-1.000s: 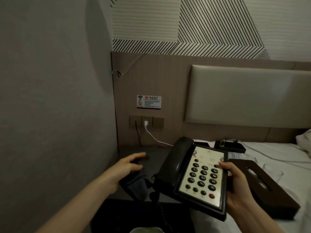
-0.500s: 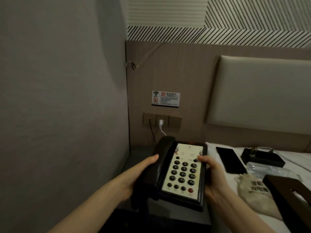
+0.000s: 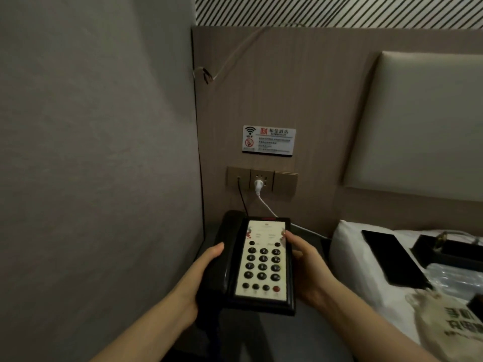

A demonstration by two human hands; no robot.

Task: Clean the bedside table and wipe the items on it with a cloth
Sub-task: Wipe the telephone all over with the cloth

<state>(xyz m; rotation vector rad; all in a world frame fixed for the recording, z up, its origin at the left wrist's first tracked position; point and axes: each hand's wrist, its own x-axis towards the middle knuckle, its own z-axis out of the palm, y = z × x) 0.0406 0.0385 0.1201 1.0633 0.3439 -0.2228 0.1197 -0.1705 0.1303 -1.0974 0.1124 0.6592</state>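
Observation:
A black desk telephone with a cream keypad panel and its handset on the left sits between both my hands, over the dark bedside table. My left hand grips its handset side, thumb on top. My right hand grips the right edge, thumb on the panel. I cannot tell whether the phone touches the table. No cloth shows.
A grey wall stands close on the left. A socket panel with a white plug and cable is behind the table. On the white bed to the right lie a black phone, a black tray and a beige cloth bag.
My left hand left the dark thing on the table and took the phone's handset side. Both hands brought the phone left and straightened it over the table.

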